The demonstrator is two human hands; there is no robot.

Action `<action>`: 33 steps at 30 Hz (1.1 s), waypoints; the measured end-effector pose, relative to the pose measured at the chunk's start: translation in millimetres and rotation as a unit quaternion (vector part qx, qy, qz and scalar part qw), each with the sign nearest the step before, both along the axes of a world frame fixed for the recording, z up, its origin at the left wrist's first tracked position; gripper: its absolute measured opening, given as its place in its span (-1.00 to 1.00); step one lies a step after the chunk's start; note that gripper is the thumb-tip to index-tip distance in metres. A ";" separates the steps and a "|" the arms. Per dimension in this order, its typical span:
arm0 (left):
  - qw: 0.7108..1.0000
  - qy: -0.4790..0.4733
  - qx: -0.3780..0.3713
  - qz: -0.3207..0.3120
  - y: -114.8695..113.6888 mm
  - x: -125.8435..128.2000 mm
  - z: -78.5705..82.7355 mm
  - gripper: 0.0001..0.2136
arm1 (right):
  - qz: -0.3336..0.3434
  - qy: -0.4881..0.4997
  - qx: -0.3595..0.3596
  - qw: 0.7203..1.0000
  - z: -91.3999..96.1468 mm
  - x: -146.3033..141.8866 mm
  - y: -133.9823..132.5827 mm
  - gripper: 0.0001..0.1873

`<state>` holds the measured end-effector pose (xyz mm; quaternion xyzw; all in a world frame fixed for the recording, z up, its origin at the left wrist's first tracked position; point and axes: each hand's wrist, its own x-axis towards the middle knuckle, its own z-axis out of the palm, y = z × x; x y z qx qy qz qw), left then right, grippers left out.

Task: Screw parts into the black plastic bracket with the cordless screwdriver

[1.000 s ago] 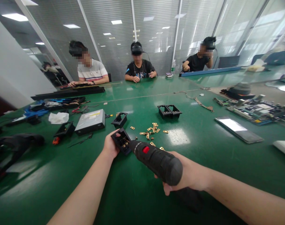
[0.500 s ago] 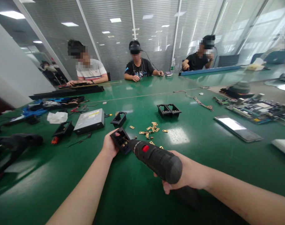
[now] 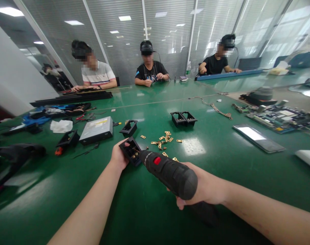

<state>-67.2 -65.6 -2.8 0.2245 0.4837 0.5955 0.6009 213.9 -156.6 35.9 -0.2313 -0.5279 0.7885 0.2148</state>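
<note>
My left hand (image 3: 119,157) is closed around a black plastic housing (image 3: 130,151), tilted toward me, with small brass parts inside. My right hand (image 3: 195,187) grips a black cordless screwdriver (image 3: 170,175) with a red switch. Its nose points into the housing; whether the bit touches a screw I cannot tell. Beyond the tool lie several loose brass plates (image 3: 162,138) and small screws. A single black housing (image 3: 128,128) stands just past my left hand, and a pair of black housings (image 3: 183,118) sits farther back.
Left of my hands are an optical drive (image 3: 97,130), another black housing (image 3: 68,139) and crumpled tissue (image 3: 61,126). At right lie a phone (image 3: 258,138) and a circuit board (image 3: 278,117). Several people sit across the green table (image 3: 144,102), one near a long blue bar (image 3: 227,74).
My hands, the housing and the screwdriver stay almost in place; the view shifts slightly. Across the table, the middle person's hands come together and the right person's raised hand lowers to the blue bar.
</note>
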 end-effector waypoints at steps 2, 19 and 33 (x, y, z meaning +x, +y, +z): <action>1.000 0.001 0.003 -0.006 0.7 -0.9 -1.5 -0.86 | 0.001 0.006 0.005 1.000 -0.5 -0.1 -0.9 -0.41; 1.000 0.005 0.014 -0.012 0.4 0.7 -0.4 -0.86 | 0.004 0.036 -0.002 0.999 -3.6 -2.9 -0.9 -0.44; 1.000 0.008 0.019 -0.013 1.5 -0.8 -2.9 -0.84 | 0.010 0.045 -0.010 0.999 -10.6 0.1 1.0 -0.03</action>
